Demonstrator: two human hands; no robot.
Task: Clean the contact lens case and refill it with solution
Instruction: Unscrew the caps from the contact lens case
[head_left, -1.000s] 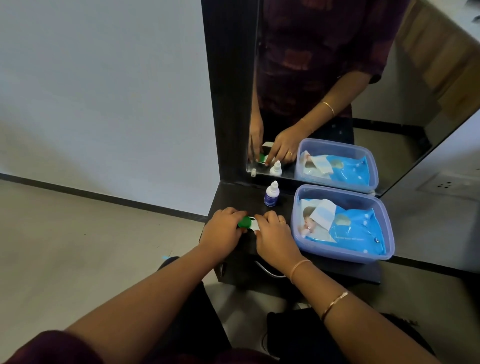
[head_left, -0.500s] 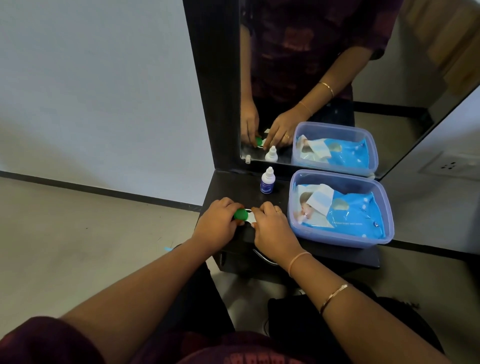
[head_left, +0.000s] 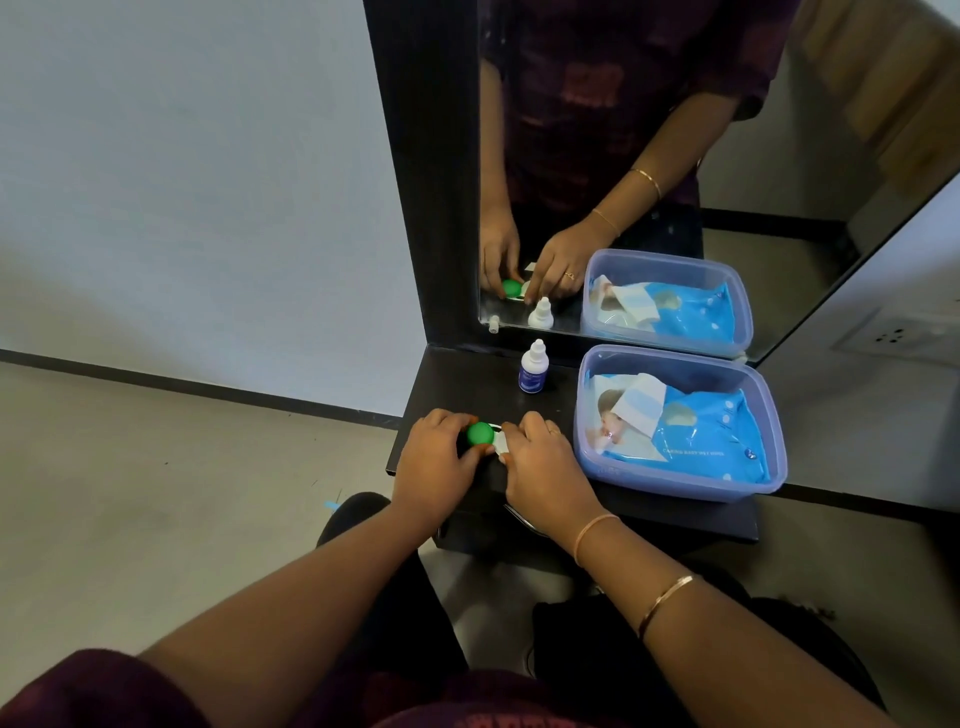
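The dark surface carries a tub of wipes at the right, set apart from the work but within reach, presumably for wiping. The left hand and right hand meet at the near left edge, with the bottle standing upright just beyond them, apparently ready for refilling. The right fingers pinch the white case to steady it on the surface. The left fingers are curled round its green cap, a hold consistent with unscrewing.
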